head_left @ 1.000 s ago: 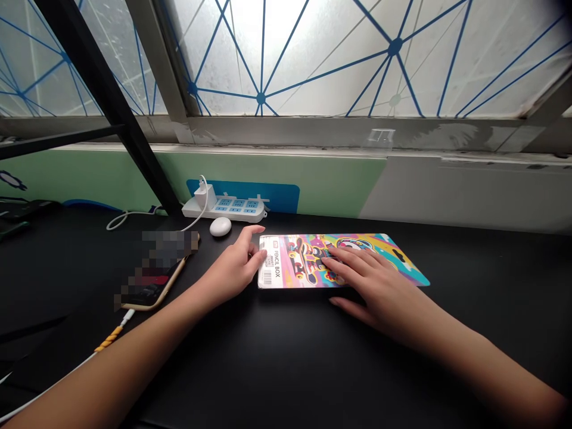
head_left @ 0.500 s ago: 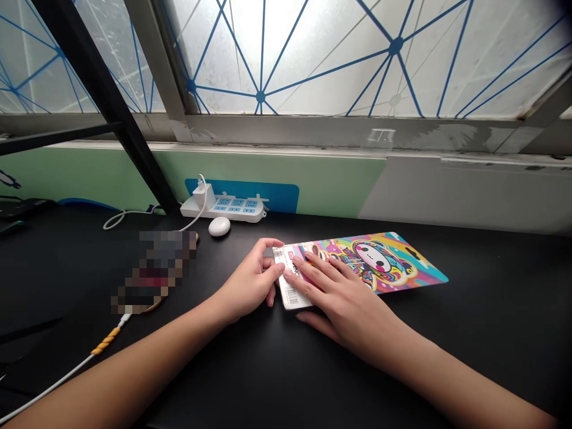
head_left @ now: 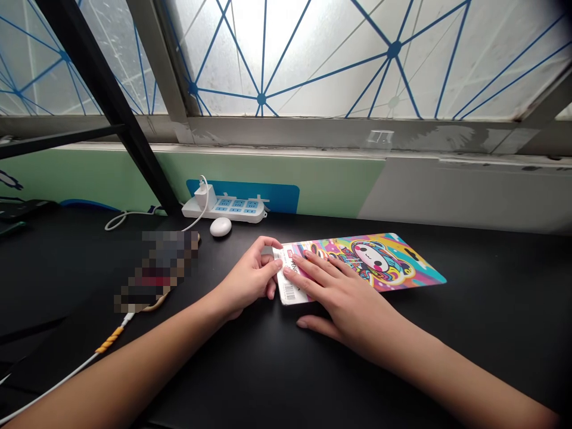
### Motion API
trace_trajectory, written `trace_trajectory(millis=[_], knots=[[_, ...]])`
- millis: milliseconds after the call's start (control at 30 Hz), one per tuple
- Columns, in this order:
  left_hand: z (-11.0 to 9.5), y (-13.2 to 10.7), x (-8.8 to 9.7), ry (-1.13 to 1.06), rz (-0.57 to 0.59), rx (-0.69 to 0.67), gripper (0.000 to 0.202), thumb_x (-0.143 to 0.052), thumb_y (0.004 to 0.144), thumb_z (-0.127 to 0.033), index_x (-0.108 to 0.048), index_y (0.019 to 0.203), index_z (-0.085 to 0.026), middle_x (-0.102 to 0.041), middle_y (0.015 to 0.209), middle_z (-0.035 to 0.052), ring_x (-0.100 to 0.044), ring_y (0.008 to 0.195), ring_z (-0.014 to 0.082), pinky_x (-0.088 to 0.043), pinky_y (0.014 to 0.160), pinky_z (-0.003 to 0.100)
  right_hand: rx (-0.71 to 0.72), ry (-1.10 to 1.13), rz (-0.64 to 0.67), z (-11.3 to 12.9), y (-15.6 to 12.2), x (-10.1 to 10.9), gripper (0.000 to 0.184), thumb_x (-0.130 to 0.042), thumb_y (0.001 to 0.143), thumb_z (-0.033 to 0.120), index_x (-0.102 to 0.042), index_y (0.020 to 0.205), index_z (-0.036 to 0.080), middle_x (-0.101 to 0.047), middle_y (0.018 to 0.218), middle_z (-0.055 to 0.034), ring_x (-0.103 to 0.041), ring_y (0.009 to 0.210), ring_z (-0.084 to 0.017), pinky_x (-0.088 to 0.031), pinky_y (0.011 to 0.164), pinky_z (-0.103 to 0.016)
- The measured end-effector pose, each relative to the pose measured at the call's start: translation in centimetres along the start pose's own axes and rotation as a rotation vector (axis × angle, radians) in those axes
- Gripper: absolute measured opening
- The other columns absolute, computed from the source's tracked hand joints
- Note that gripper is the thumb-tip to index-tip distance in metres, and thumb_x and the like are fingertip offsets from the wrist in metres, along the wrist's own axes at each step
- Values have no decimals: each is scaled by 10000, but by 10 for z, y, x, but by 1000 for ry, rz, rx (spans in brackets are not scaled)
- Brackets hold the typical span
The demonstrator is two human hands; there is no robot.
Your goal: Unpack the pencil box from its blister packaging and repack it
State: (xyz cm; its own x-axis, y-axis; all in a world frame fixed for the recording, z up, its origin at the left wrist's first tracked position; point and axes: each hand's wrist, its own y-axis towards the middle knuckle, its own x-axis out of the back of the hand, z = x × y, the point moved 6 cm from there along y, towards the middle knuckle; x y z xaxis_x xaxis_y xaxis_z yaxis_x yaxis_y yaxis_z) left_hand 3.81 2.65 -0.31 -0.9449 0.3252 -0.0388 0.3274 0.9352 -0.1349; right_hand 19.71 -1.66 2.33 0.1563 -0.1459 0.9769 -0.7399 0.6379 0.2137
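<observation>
Where frosted, blue-lined windows (head_left: pixel 322 59) are set above, a matte black bench (head_left: pixel 268 369) is spread; near its middle, a glossy, colourfully printed box (head_left: pixel 373 257) is held lengthwise left to right, its white end pointed leftward, pinched by the left grip (head_left: pixel 251 279), its face overlaid by the flattened right grip (head_left: pixel 346 301).

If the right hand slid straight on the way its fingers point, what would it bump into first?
Probably the left hand: its thumb sits just ahead of the right hand, at the left end of the colourful package. Height is hard to judge, so it might pass over.
</observation>
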Motion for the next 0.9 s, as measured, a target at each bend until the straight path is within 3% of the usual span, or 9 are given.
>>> trace_trajectory(millis=[633,900], knots=[[-4,1,-2,-1,-25,-25,246,-627,937,-331,-509,1135,-245,-555,684,-86,-499,407,47,-307,391,135,-41,67,119,-10,-1,7,813,-758,874,505,-439,1574,244,-418,1624,-137,-348,1508,-400,-386,1162,-652],[-4,8,5,13,-68,-6,220,-591,919,-250,-505,1121,-255,-553,695,-86,-478,402,44,-316,387,132,-92,61,72,-49,-29,7,698,-661,939,527,-445,1570,320,-444,1620,-91,-400,1488,-380,-424,1134,-641]])
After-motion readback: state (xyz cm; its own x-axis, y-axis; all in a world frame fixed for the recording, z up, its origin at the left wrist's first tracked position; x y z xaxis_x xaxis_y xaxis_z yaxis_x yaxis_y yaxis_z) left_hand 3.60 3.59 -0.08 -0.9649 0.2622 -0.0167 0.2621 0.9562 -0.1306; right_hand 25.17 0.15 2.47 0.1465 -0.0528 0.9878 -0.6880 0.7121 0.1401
